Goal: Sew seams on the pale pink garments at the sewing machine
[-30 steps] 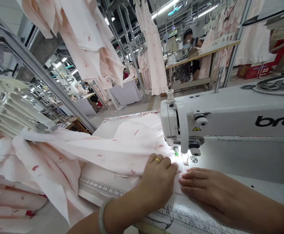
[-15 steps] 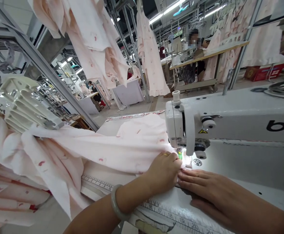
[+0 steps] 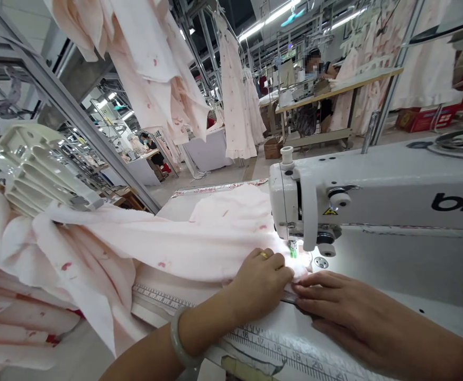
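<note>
A pale pink cloth with small red prints (image 3: 199,248) stretches across the bed of a white sewing machine (image 3: 374,185). My left hand (image 3: 261,283), with a ring and a bangle at the wrist, is curled closed on the cloth's near edge, just left of the lit presser foot (image 3: 292,248). My right hand (image 3: 346,307) lies flat, fingers stretched out, its fingertips touching the cloth's edge in front of the foot. A green part shows at the foot. The left fingertips and the cloth under them are partly hidden.
A measuring tape strip (image 3: 279,352) runs along the table's front edge. More cloth drapes over a cream ribbed motor housing (image 3: 33,164) at left. Pink garments (image 3: 152,69) hang behind the machine. A person (image 3: 314,69) sits at a far workbench (image 3: 342,87).
My left hand has drawn slightly back and left from the presser foot, and its fingers look more curled. My right hand has shifted slightly right. A hanging garment in the background has swung.
</note>
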Demonstrator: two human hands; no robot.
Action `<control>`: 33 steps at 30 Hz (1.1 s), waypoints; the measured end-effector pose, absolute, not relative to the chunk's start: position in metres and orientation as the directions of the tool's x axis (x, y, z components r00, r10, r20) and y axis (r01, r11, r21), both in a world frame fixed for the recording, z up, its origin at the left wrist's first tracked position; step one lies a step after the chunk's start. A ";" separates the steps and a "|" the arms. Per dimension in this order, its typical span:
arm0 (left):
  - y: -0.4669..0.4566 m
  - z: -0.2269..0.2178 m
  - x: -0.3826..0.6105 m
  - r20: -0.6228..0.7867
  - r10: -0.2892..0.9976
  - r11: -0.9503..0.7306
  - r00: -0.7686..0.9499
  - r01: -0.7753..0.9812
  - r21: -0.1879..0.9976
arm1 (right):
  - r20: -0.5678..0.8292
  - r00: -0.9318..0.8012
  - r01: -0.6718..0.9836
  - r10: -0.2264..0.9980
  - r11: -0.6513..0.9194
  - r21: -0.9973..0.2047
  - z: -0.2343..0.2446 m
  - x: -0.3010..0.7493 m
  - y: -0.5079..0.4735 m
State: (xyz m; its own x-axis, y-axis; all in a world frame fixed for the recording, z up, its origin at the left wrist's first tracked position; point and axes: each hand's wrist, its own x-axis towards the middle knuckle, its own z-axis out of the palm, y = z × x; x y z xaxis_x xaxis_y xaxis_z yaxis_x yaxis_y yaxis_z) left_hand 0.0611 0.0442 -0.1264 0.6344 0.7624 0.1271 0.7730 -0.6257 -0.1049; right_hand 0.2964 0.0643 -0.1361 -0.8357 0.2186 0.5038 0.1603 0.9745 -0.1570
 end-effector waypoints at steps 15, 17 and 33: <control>0.066 -0.136 0.056 0.198 0.766 -0.615 0.612 0.787 -0.053 | 0.526 -0.824 0.228 0.212 0.973 -0.035 -0.147 0.306 0.074; 0.063 -0.136 0.054 0.206 0.742 -0.648 0.638 0.761 -0.026 | 0.556 -0.797 0.236 0.236 0.969 -0.074 -0.145 0.305 0.075; 0.068 -0.141 0.060 0.379 0.612 -0.695 0.694 0.701 -0.161 | 0.386 -0.802 0.296 0.456 0.864 -0.407 -0.151 0.301 0.083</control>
